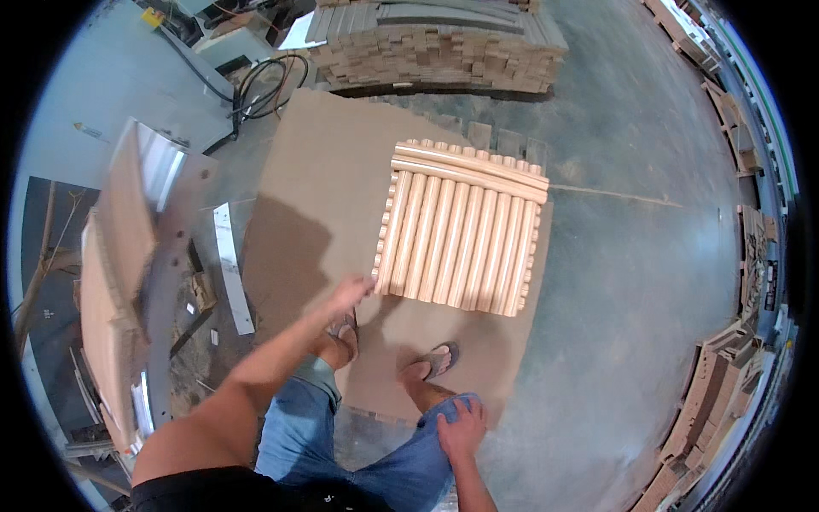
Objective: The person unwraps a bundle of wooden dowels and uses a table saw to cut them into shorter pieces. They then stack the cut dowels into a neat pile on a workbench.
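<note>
At the far left stands a pale cabinet (77,102), and nearer on the left are some large brown boards (109,316), too blurred to make out well. Right of them a narrow white strip (233,269) lies on the floor, running near to far, just beside a big sheet of brown cardboard (333,145). The left hand (351,294) reaches out over the cardboard to the near left corner of the stack of rods; it is blurred, so I cannot tell how far its fingers are bent, whether it touches the rods or whether it has hold of anything. Below it is the left foot (345,331), in a sandal. At the far middle sits a broad pile of wooden strips (435,55). The stack of rods (456,243), pale, round and shiny, lies on the right part of the cardboard: the upper rods run near to far, a couple lie across them at the far end, and lower rod ends show along the left and right sides. Nearer is the right foot (439,360), also in a sandal. The right hand (462,427) rests, fingers spread and holding nothing, on the right leg of the blue shorts (409,456). Grey floor (631,273) stretches to the right, where more wooden pieces (712,397) lie along the edge.
</note>
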`<state>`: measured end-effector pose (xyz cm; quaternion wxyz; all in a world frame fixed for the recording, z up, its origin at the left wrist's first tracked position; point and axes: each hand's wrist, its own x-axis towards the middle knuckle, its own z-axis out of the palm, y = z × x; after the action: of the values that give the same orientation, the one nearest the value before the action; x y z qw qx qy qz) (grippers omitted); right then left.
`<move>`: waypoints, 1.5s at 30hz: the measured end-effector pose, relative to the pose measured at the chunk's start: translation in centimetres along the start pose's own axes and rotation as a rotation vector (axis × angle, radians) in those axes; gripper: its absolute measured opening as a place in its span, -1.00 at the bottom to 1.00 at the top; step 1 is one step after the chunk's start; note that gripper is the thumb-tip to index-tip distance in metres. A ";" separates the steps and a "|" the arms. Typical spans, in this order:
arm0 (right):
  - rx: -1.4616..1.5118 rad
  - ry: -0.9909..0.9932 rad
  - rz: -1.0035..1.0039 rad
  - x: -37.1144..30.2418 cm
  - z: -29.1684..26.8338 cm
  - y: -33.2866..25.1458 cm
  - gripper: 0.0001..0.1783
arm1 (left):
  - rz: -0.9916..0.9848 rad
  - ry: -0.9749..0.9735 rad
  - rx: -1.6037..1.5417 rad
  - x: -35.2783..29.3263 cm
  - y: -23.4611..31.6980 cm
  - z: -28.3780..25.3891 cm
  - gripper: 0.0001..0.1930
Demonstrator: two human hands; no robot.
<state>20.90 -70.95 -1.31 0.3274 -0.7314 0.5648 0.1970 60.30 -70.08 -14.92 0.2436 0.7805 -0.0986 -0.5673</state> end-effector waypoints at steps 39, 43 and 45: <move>-0.507 -1.000 -0.977 -48.6 33.9 -27.1 -0.22 | 0.053 0.789 -1.102 -80.6 -72.9 4.4 -0.49; -0.616 -1.160 -1.076 -49.1 41.9 -28.5 -0.30 | 0.290 0.906 -1.338 -90.0 -77.0 -2.9 -0.52; -0.505 -1.180 -0.931 -53.0 45.6 -28.6 -0.31 | 0.327 1.095 -1.242 -95.5 -79.9 -6.9 -0.53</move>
<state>36.92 2.25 8.59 0.4457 -0.7194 -0.1275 0.5172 24.82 41.74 27.37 0.7209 0.6454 0.2517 -0.0178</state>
